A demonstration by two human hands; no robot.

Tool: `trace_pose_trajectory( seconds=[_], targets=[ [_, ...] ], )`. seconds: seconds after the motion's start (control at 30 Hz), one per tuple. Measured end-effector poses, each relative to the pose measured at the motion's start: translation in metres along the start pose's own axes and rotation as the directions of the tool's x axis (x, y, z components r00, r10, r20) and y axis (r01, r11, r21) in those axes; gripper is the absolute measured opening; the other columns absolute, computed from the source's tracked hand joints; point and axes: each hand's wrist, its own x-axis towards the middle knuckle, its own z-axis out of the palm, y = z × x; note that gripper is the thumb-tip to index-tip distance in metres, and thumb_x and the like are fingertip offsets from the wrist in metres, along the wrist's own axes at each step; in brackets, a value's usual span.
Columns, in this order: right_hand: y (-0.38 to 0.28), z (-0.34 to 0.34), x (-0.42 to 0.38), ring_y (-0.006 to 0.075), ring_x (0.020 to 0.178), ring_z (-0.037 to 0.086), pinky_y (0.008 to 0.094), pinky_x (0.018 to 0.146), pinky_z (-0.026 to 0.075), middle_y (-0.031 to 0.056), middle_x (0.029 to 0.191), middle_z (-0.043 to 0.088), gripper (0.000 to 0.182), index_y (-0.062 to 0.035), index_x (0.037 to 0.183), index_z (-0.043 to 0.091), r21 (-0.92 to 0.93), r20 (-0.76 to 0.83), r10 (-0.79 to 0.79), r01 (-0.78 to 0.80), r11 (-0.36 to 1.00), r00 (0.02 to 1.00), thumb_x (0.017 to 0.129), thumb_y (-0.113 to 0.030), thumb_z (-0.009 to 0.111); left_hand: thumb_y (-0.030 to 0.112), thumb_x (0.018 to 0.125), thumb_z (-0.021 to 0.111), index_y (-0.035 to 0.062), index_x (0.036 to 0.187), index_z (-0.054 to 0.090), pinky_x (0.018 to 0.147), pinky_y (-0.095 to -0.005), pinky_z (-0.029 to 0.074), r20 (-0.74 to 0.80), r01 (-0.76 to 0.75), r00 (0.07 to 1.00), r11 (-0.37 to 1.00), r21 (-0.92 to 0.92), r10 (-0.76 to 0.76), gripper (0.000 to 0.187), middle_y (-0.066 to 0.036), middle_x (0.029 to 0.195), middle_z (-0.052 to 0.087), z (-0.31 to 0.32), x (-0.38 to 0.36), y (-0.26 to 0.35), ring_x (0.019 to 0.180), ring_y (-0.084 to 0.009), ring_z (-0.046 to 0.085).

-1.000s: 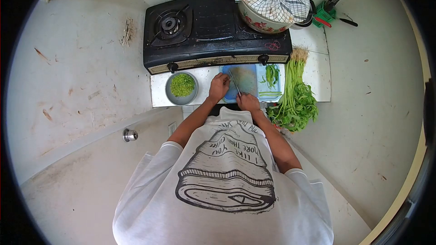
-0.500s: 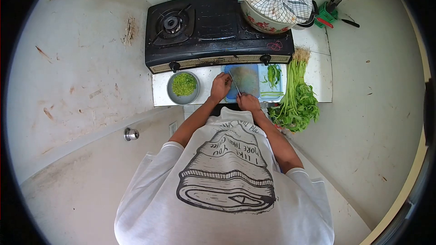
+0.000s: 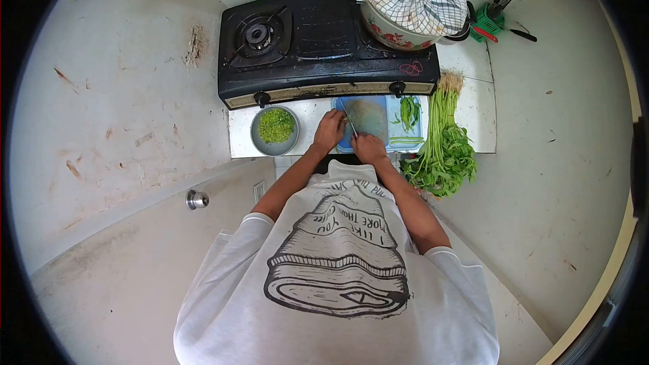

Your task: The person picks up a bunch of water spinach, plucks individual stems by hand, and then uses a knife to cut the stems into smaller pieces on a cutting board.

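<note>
My right hand (image 3: pixel 369 148) is wrapped around the handle of a knife (image 3: pixel 348 117), whose thin blade points away from me over the blue cutting board (image 3: pixel 395 103). Close against the blade's left side, my left hand (image 3: pixel 329 130) is closed at the board's left edge. Whatever its fingers press on is too small and covered to make out. Leafy green tops (image 3: pixel 410 113) lie on the right part of the board, with a few cut green stalks (image 3: pixel 406 140) below them. To the left stands a grey bowl (image 3: pixel 256 143) holding finely chopped greens (image 3: pixel 276 126).
Behind the board sits a black two-burner gas stove (image 3: pixel 324 71), with a cloth-covered floral pot (image 3: pixel 399 34) on its right burner. A large bunch of leafy greens with roots (image 3: pixel 443 142) overhangs the counter's right front edge. Knives stand in a green basket (image 3: pixel 488 21) at back right.
My right hand and the knife handle have shifted slightly away from me, beside my nearly still left hand. The whole view has drifted a little to the right.
</note>
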Motion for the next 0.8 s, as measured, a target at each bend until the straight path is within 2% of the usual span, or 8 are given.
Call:
trace_pose_trajectory(
  seconds=[0.13, 0.27, 0.37, 0.57, 0.63, 0.8],
  targets=[
    [0.004, 0.007, -0.003, 0.0445, 0.088, 0.072, 0.0525, 0.084, 0.057, 0.0271, 0.093, 0.073, 0.048, 0.0018, 0.095, 0.071, -0.013, 0.006, 0.006, -0.006, 1.0, 1.0, 0.105, -0.038, 0.046, -0.003, 0.084, 0.065, -0.0006, 0.098, 0.065, 0.085, -0.0483, 0.052, 0.016, 0.084, 0.996, 0.995, -0.049, -0.083, 0.015, -0.019, 0.093, 0.063, 0.002, 0.002, -0.002, 0.092, -0.0411, 0.063],
    [0.004, 0.006, -0.009, 0.0444, 0.093, 0.072, 0.0509, 0.085, 0.058, 0.0253, 0.101, 0.074, 0.046, -0.0002, 0.099, 0.074, 0.003, 0.043, 0.067, -0.068, 0.998, 0.997, 0.104, -0.036, 0.046, -0.004, 0.082, 0.065, -0.0006, 0.096, 0.065, 0.084, -0.0473, 0.053, -0.002, 0.037, 0.999, 0.999, -0.024, -0.037, 0.014, -0.019, 0.091, 0.064, 0.0, 0.002, 0.0, 0.09, -0.0406, 0.064],
    [0.009, 0.012, -0.006, 0.0458, 0.091, 0.072, 0.0515, 0.084, 0.058, 0.026, 0.098, 0.074, 0.047, 0.0016, 0.096, 0.073, 0.033, 0.015, 0.059, -0.059, 0.998, 0.998, 0.104, -0.037, 0.046, -0.004, 0.082, 0.066, -0.0008, 0.095, 0.065, 0.082, -0.047, 0.053, -0.021, 0.016, 1.0, 1.0, -0.013, -0.017, 0.013, -0.019, 0.09, 0.064, 0.003, 0.002, -0.004, 0.089, -0.04, 0.065],
    [-0.001, -0.002, -0.009, 0.0492, 0.088, 0.071, 0.0575, 0.082, 0.056, 0.0329, 0.088, 0.07, 0.044, 0.0013, 0.11, 0.055, 0.089, 0.02, 0.131, -0.132, 0.987, 0.991, 0.105, -0.041, 0.046, -0.003, 0.081, 0.066, -0.0003, 0.095, 0.064, 0.08, -0.0477, 0.053, -0.003, 0.055, 0.998, 0.996, -0.067, -0.055, 0.014, -0.019, 0.089, 0.063, 0.003, 0.003, -0.002, 0.087, -0.0398, 0.065],
    [0.002, 0.0, -0.009, 0.0501, 0.085, 0.071, 0.0583, 0.079, 0.056, 0.0325, 0.086, 0.07, 0.044, 0.0004, 0.109, 0.052, 0.068, 0.008, 0.104, -0.105, 0.992, 0.994, 0.105, -0.043, 0.046, -0.003, 0.08, 0.066, 0.0, 0.095, 0.065, 0.079, -0.0479, 0.053, 0.012, 0.091, 0.996, 0.994, -0.068, -0.09, 0.015, -0.019, 0.089, 0.063, 0.001, 0.003, 0.0, 0.087, -0.0399, 0.065],
    [0.009, 0.007, -0.011, 0.0509, 0.079, 0.071, 0.0588, 0.074, 0.057, 0.0315, 0.08, 0.07, 0.042, -0.0001, 0.108, 0.051, 0.012, -0.015, 0.048, -0.047, 0.999, 0.999, 0.106, -0.042, 0.046, -0.001, 0.081, 0.067, 0.0, 0.094, 0.065, 0.08, -0.0475, 0.053, -0.009, 0.042, 0.999, 0.999, -0.01, -0.043, 0.013, -0.019, 0.089, 0.063, 0.001, 0.003, -0.001, 0.086, -0.0397, 0.065]
  ],
)
